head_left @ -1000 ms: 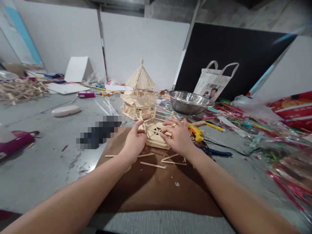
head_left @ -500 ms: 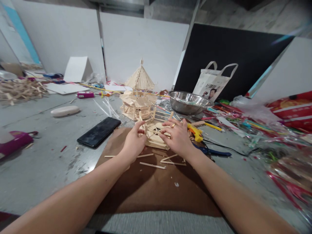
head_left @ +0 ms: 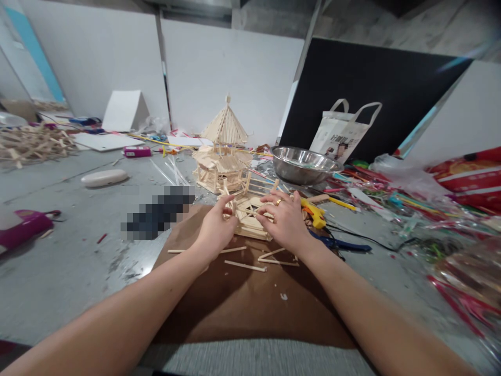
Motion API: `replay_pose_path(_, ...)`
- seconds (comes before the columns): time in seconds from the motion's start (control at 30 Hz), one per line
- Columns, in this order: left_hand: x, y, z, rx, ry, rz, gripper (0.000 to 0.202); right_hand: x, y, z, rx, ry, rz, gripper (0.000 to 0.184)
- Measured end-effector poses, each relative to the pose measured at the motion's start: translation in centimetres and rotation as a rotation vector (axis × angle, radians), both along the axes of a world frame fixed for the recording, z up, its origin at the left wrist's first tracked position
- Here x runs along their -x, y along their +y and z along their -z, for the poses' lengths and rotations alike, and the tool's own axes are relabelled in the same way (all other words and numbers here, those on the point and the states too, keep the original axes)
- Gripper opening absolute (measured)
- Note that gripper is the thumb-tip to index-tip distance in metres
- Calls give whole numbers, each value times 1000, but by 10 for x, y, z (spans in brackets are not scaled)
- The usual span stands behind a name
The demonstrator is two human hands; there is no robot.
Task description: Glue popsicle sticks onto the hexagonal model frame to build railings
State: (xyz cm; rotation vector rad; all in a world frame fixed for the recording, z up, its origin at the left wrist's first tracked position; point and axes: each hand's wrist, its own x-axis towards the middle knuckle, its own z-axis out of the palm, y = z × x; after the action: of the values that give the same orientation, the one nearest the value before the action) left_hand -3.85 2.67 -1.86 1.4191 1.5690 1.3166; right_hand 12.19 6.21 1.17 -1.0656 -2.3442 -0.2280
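A low frame [head_left: 254,231] of pale wooden sticks, with upright posts and a many-sided floor, rests on a brown sheet [head_left: 250,318]. My left hand [head_left: 217,223] is closed at its left side, thumb and fingers pinching around a post there. On the right side, my right hand [head_left: 286,219], with a ring on one finger, has bent fingers closed on the frame's edge. The exact contact of the fingertips is partly hidden. Loose wooden sticks [head_left: 245,266] lie in front of the frame. Behind it stands a finished-looking stick pavilion [head_left: 224,166] with a pointed roof.
A yellow glue gun [head_left: 314,213] and a blue-handled tool [head_left: 344,244] lie right of the frame. Farther back are a metal bowl [head_left: 305,166] and a white bag [head_left: 340,130]. Plastic scraps crowd the right. A white case [head_left: 104,178] and a purple glue gun [head_left: 25,227] lie left.
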Motion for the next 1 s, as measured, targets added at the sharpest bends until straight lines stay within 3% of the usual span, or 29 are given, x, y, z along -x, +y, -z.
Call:
replay_pose_path(0.17,3,-4,-10,-71,333,-135,49,1,0,1,-14,6,-2,15)
replay_pose_path(0.3,5,-11,-19,-397,716,-267,46,1,2,3,-22,10,0,12)
replay_pose_path(0.43,8,-8,-16,-629,987,-156,34,1,3,5,-25,19,-9,11)
replay_pose_path(0.67,15,5,-14,-591,1070,-84,34,1,2,4,-2,35,-11,14)
replay_pose_path(0.8,21,12,-23,-604,1121,-8,30,2,1,3,-6,27,-15,13)
replay_pose_path(1.0,26,23,-41,-599,1229,209,25,4,1,5,-29,26,-14,11)
